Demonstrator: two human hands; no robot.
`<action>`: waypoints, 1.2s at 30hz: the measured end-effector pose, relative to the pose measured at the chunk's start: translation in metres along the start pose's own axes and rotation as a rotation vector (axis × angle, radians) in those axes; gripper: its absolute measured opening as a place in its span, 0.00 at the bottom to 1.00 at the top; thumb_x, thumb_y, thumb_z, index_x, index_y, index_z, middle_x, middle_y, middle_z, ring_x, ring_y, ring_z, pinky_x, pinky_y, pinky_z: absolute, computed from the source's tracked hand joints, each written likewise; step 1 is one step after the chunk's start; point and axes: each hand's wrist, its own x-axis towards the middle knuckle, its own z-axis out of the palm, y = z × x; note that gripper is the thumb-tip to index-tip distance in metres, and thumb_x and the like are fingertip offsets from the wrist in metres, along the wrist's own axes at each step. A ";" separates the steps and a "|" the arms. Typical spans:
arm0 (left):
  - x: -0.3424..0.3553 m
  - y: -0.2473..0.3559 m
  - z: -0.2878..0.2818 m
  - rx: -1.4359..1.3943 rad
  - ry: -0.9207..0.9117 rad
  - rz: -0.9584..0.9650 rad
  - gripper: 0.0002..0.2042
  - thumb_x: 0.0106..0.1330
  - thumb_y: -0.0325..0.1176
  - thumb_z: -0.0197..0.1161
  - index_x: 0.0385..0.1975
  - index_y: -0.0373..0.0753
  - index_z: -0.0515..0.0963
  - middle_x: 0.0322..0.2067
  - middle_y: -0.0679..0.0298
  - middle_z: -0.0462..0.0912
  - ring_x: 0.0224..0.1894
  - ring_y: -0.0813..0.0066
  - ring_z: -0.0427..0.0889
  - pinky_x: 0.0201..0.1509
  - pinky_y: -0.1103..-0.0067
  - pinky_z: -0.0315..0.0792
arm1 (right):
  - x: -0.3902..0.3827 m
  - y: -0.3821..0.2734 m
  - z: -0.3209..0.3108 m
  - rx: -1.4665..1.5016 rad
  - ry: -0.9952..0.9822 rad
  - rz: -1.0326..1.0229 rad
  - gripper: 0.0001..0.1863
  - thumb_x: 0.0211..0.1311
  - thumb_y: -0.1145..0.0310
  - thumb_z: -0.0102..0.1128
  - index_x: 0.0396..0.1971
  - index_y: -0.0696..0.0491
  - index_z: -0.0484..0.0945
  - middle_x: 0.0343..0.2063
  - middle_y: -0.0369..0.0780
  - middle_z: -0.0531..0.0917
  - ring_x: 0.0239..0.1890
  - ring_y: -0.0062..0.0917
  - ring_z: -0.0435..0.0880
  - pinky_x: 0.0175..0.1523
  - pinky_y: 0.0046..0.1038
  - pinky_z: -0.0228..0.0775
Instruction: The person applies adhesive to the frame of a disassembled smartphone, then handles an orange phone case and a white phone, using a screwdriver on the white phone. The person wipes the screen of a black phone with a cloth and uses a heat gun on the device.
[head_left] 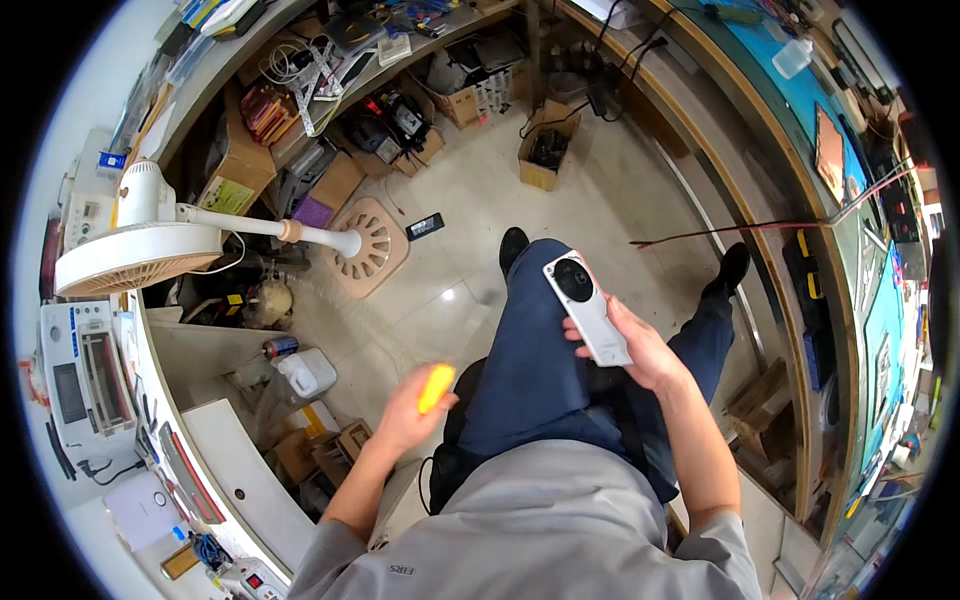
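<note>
My right hand (642, 345) is closed around a white smartphone (603, 328), held above my right thigh. The phone's back faces up, and a large round black camera block sits at its far end. My thumb lies along its right edge, while fingertips show at its left edge. Off to the left, beside my other thigh, my left hand (408, 415) grips a small bright yellow object (436, 388). It is slightly blurred and its kind is not clear. The two hands are well apart.
A white pedestal fan (140, 255) leans in from the left, its slotted base (368, 245) on the tiled floor. Workbenches run along both sides, the right one with a blue mat (775, 60). Cardboard boxes (548, 145) and a white jug (307, 372) stand on the floor.
</note>
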 end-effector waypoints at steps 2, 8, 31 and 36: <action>0.009 0.040 0.006 0.065 -0.190 0.038 0.14 0.71 0.37 0.65 0.49 0.35 0.77 0.37 0.56 0.83 0.39 0.59 0.84 0.45 0.68 0.77 | 0.000 -0.001 -0.012 -0.018 0.032 0.067 0.38 0.79 0.39 0.39 0.71 0.55 0.65 0.58 0.48 0.81 0.58 0.34 0.83 0.59 0.36 0.78; 0.029 0.069 0.011 0.288 -0.318 -0.146 0.21 0.71 0.49 0.65 0.47 0.35 0.78 0.32 0.48 0.83 0.36 0.42 0.83 0.39 0.61 0.76 | -0.009 0.004 -0.029 0.113 -0.015 0.126 0.35 0.80 0.40 0.38 0.70 0.52 0.67 0.55 0.44 0.83 0.55 0.31 0.84 0.55 0.32 0.78; 0.054 0.099 0.007 0.421 -0.417 -0.232 0.27 0.71 0.60 0.59 0.49 0.39 0.79 0.36 0.48 0.86 0.42 0.43 0.85 0.44 0.57 0.77 | -0.015 0.016 -0.042 0.104 0.002 0.170 0.35 0.79 0.38 0.38 0.70 0.51 0.69 0.56 0.43 0.84 0.56 0.29 0.84 0.55 0.32 0.78; 0.054 0.102 0.005 0.454 -0.415 -0.170 0.25 0.71 0.59 0.60 0.48 0.39 0.79 0.34 0.50 0.86 0.40 0.44 0.86 0.42 0.58 0.78 | -0.015 0.014 -0.037 0.090 0.013 0.186 0.35 0.79 0.39 0.38 0.70 0.51 0.68 0.55 0.43 0.84 0.56 0.30 0.83 0.55 0.33 0.78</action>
